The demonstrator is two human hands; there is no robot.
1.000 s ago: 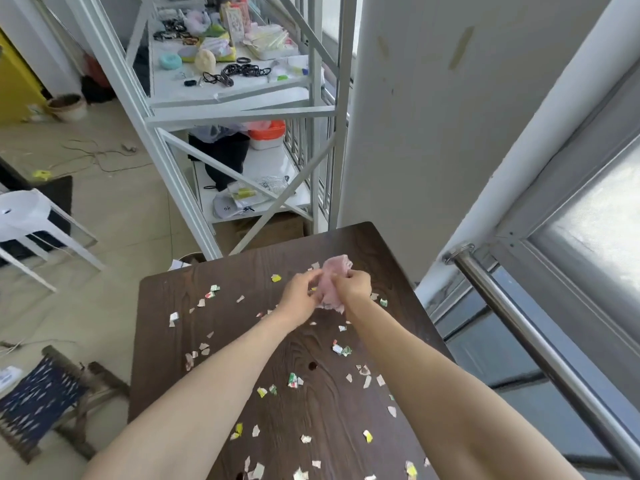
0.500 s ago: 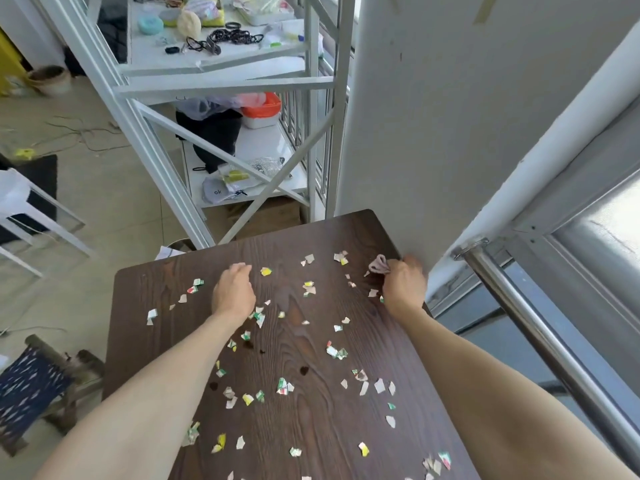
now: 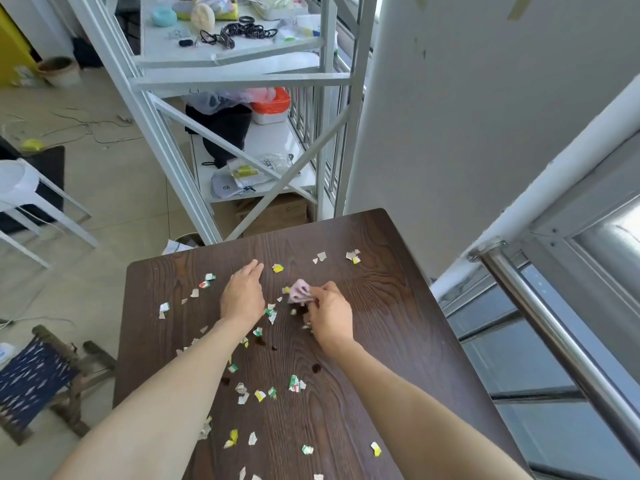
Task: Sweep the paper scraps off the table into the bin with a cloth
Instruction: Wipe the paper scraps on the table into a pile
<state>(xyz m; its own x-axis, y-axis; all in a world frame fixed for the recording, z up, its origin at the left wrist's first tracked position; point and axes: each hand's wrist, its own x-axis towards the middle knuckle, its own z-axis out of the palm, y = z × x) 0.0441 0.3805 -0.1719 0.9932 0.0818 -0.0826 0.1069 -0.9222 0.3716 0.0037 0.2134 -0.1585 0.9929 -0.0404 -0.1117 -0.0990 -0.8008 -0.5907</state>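
Observation:
A dark wooden table (image 3: 398,306) is strewn with several small paper scraps (image 3: 294,384), white with green, red and yellow print. My right hand (image 3: 329,315) is shut on a bunched pink cloth (image 3: 299,294) pressed on the table near its middle. My left hand (image 3: 242,294) lies flat on the tabletop just left of the cloth, fingers together, holding nothing. Past the table's far left edge, the dark rim of a bin (image 3: 187,239) shows on the floor, with white paper (image 3: 173,247) beside it.
A white metal shelf rack (image 3: 242,81) with clutter stands behind the table. A white pillar (image 3: 485,116) and a steel handrail (image 3: 554,334) run along the right. A white plastic chair (image 3: 20,199) and a blue folding stool (image 3: 38,375) stand on the floor at left.
My right hand has dragged the cloth from the table's far right edge leftward to the middle. My left hand has stayed flat on the table. The area to the right now shows fewer scraps.

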